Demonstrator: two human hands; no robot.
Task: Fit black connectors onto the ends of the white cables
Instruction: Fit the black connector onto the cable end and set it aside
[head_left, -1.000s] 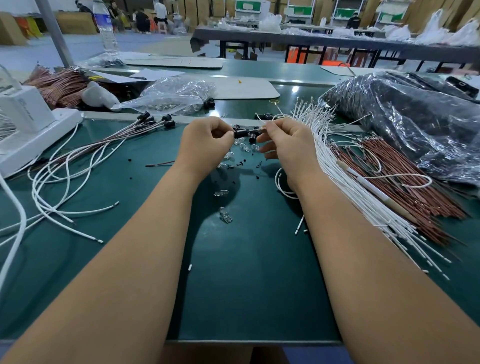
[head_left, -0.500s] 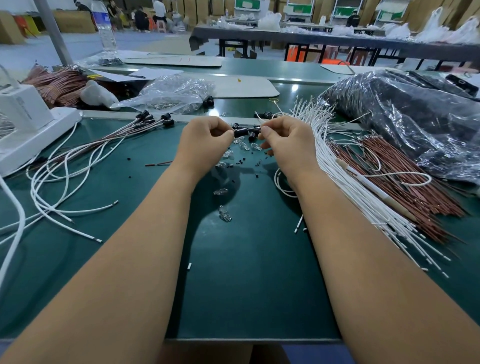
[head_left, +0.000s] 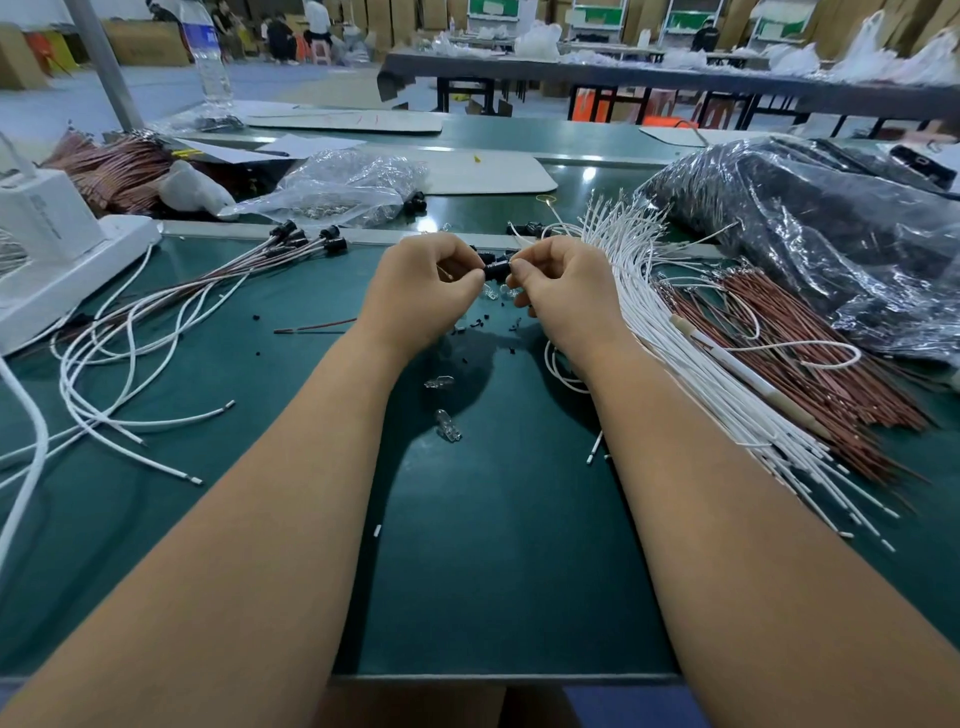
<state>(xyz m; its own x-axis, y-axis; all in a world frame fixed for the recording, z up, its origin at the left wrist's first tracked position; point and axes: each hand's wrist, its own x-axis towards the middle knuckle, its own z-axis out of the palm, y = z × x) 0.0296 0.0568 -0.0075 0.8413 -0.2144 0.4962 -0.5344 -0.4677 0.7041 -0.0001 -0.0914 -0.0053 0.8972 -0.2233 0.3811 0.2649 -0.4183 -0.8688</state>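
1. A dark green work mat (head_left: 493, 571) covered the long factory bench where a person sat with both bare forearms stretched forward.
2. A large crinkled bag of clear plastic over black parts (head_left: 810, 239) lay at the far right of the bench.
3. A thick bundle of loose white cables with bare metal tips (head_left: 691, 384) fanned out along the right side, touching a sheaf of thin reddish-brown wires (head_left: 810, 358) just beyond it.
4. On the left, a looser spread of white and brown cables already capped with black connectors (head_left: 156, 332) trailed toward a white plastic machine housing (head_left: 57, 249) at the bench edge.
5. A smaller clear plastic bag of small parts (head_left: 343, 187) sat behind the raised strip at the back of the mat.
6. The left hand (head_left: 421, 291) was curled, thumb and forefinger pinching one end of a small black cylindrical connector (head_left: 496, 270) held above the mat's far centre.
7. The right hand (head_left: 563, 291) met it from the other side, fingers curled and pinching at the connector's opposite end; the cable tip itself was hidden behind the fingers, though a white cable looped out beside that wrist.
8. Several tiny clear glass bulbs (head_left: 448, 431) and black specks lay scattered on the mat under and between the wrists.
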